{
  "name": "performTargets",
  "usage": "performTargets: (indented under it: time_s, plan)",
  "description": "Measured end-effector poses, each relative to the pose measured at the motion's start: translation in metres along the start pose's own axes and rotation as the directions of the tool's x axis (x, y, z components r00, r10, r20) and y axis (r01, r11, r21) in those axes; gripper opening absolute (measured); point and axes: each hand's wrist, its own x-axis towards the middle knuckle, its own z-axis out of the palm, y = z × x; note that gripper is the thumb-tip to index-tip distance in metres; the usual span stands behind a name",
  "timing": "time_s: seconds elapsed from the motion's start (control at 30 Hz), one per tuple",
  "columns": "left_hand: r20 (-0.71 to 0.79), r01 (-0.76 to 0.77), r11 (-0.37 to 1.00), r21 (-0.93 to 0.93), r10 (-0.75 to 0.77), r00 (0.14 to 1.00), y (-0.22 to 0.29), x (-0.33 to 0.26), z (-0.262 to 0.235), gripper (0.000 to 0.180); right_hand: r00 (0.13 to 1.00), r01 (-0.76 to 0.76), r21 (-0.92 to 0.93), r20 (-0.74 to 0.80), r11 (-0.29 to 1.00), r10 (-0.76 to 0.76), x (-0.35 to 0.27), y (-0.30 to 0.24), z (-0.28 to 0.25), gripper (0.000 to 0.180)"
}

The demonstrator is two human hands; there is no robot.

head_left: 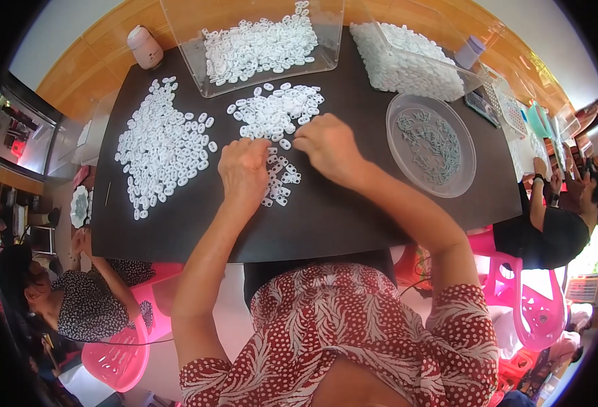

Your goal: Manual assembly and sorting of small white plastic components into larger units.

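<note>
My left hand (245, 169) is curled closed just above the dark table, its fingertips beside a small pile of flat white pieces (284, 180). To its right, my right hand (329, 147) is also closed, fingers bent inward at the edge of a pile of white oval plastic pieces (278, 108). Whatever the fingertips pinch is hidden or too small to name. Between the hands, a single white oval piece (285, 144) lies on the table. A larger spread of white oval pieces (167, 142) covers the table's left part.
Clear bins of white pieces, a left one (265, 47) and a right one (407, 64), line the far edge. A round clear tub (470, 169) holds small grey-green parts. A pink-white bottle (144, 47), a purple-capped bottle (470, 52) and a phone (481, 107) stand around. People sit at both sides.
</note>
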Motion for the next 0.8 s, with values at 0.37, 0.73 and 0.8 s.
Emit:
performTargets:
  time_s: [0.37, 0.73, 0.8]
  plan:
    - [0.009, -0.002, 0.998, 0.066, 0.002, 1.000, -0.002, -0.005, -0.004, 0.014, 0.963, -0.265, 0.058, 0.059, 0.962, 0.262, 0.003, -0.004, 0.042, 0.012]
    - [0.313, -0.203, 0.963, 0.176, 0.141, 0.939, -0.009, 0.019, 0.008, 0.001, 0.971, -0.234, -0.014, 0.038, 0.972, 0.234, -0.016, -0.006, 0.029, 0.013]
    - [0.399, -0.134, 0.978, 0.159, 0.060, 0.915, -0.007, 0.028, 0.004, 0.006, 0.962, -0.262, -0.016, 0.068, 0.965, 0.263, -0.017, -0.010, 0.024, 0.012]
